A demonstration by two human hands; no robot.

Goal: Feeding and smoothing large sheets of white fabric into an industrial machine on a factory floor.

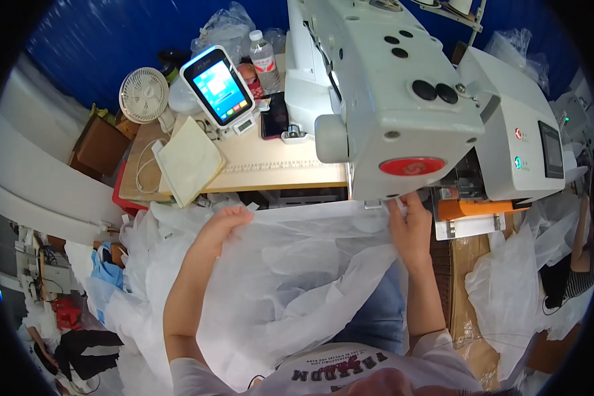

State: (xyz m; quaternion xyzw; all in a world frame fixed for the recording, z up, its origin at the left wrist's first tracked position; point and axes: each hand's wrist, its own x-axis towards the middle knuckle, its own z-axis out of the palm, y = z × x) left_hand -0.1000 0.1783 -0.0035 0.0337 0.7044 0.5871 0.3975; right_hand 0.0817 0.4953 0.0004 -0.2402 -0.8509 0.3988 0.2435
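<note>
A large sheer white fabric [297, 257] spreads across my lap, its straight upper edge stretched between my two hands. At the left end of that edge, my left hand [230, 221] is closed on the fabric, fingers pinched together. My right hand [409, 224] grips the other end close under the head of a big white sewing machine [402, 119]; its fingertips are partly hidden by the machine. A small metal part [373, 204] of the machine sits at the fabric edge, left of my right hand. The needle area is hidden from this view.
On the wooden table [277, 175] stand a control screen [218, 86], a small fan [144, 96], a plastic bottle [264, 61], a phone [274, 117] and a notepad [193, 158]. An orange machine part [475, 209] juts out at right. More white fabric [501, 290] hangs beyond. Other people sit at both sides.
</note>
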